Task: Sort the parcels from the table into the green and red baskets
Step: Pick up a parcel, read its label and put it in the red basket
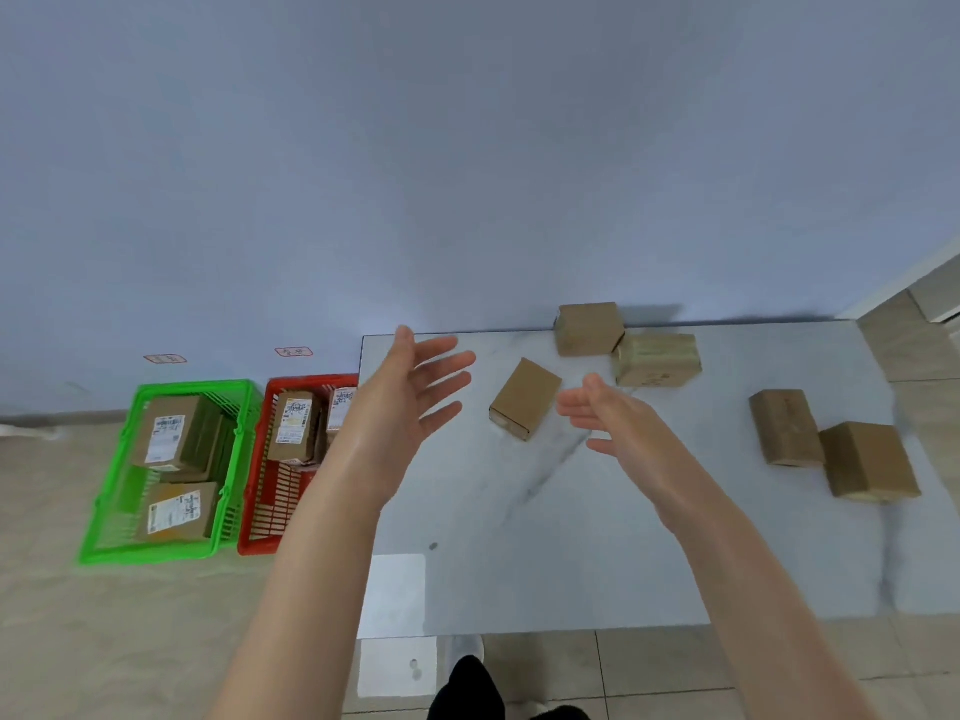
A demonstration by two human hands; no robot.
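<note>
Several brown cardboard parcels lie on the white marble table (519,563). The nearest parcel (524,398) sits between my two hands. My left hand (415,387) hovers to its left, fingers spread and straight, holding nothing. My right hand (605,413) hovers to its right, palm facing left, fingers straight, also empty. Two parcels (589,328) (657,359) rest by the wall at the back. Two others (785,427) (867,459) lie at the right. On the floor to the left stand the green basket (109,532) and the red basket (260,532), each holding labelled parcels.
A blue-grey wall runs behind the table and baskets, with two small red labels (165,359) (294,351) above the baskets. Tiled floor surrounds the table. My shoes and dark trousers (467,688) show at the table's near edge.
</note>
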